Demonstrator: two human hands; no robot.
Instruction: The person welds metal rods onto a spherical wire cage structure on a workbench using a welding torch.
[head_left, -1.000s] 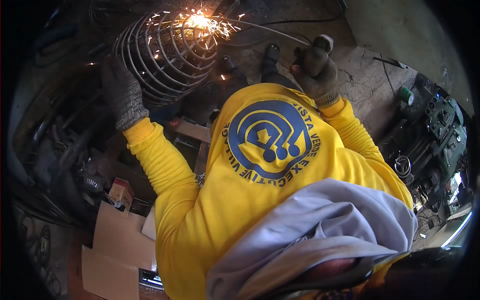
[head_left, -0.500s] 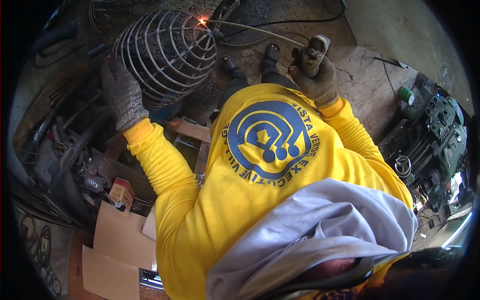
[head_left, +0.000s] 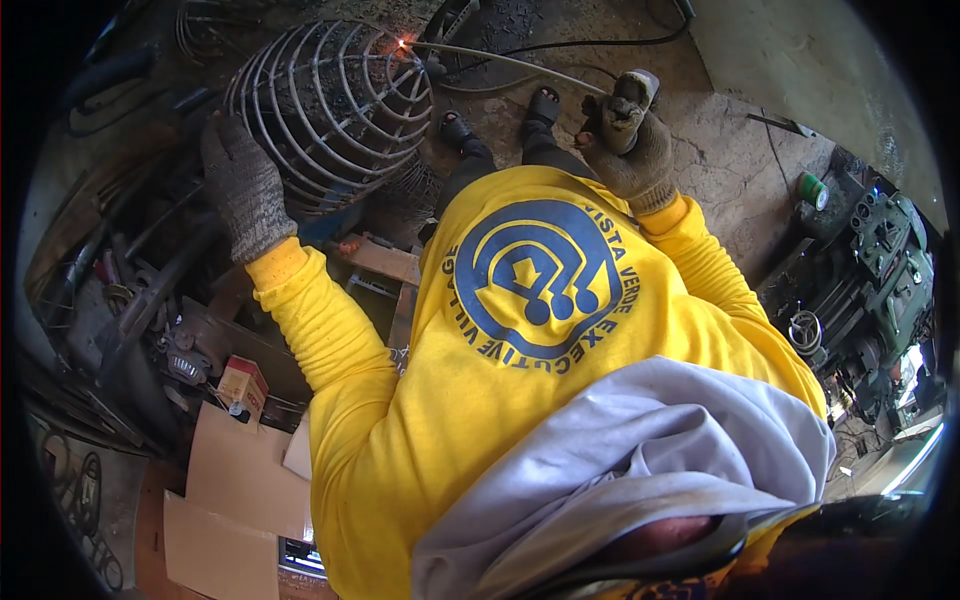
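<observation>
A domed cage of round metal bars lies tilted at the upper left. My left hand, in a grey knit glove, is closed at the cage's left edge, its fingertips partly hidden. My right hand, also gloved, grips a worn electrode holder to the right of my feet. A long thin welding rod runs leftward from the holder to the cage's upper right end. There a small orange-white glow burns at the rod's tip, where bars meet.
Black cable curves across the floor beyond my feet. A dark green machine with a handwheel stands at the right, near a green can. Metal scrap, a small box and cardboard crowd the left side.
The glow has shrunk and shifted slightly left. The rod's tip has moved a little with it, while both hands stay almost where they were.
</observation>
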